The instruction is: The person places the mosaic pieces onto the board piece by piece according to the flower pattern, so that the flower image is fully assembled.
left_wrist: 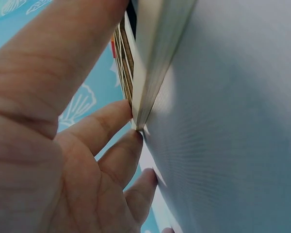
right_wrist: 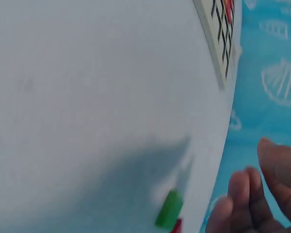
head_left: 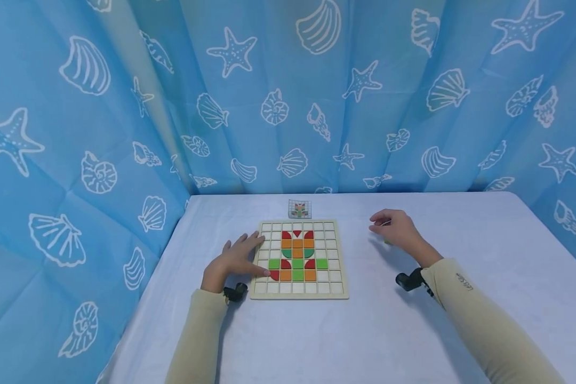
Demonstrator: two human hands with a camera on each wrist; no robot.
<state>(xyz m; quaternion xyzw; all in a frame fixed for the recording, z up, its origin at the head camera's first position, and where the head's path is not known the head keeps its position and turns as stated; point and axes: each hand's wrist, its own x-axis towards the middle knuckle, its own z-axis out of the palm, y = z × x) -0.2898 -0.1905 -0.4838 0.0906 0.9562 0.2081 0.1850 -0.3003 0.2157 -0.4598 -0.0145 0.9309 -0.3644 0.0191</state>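
Observation:
A wooden grid board [head_left: 300,297] lies on the white table, bearing red, orange and green tiles in some squares. My left hand [head_left: 235,260] rests at its left side with fingers spread against the edge. The left thumb reaches over a red quarter-round tile [head_left: 274,276] near the lower left corner. Right of the board, my right hand [head_left: 399,230] hovers above the table, thumb and fingers loosely bent and apart, with nothing visible between them. In the right wrist view a green block [right_wrist: 169,209] lies under that hand, beside a partly seen red piece [right_wrist: 178,226].
A small card [head_left: 300,209] with a printed tile pattern stands behind the board. White cloth [head_left: 365,330] covers the table. A blue curtain [head_left: 288,96] with shells and starfish rises at the back and left. Each wrist wears a black camera [head_left: 409,280].

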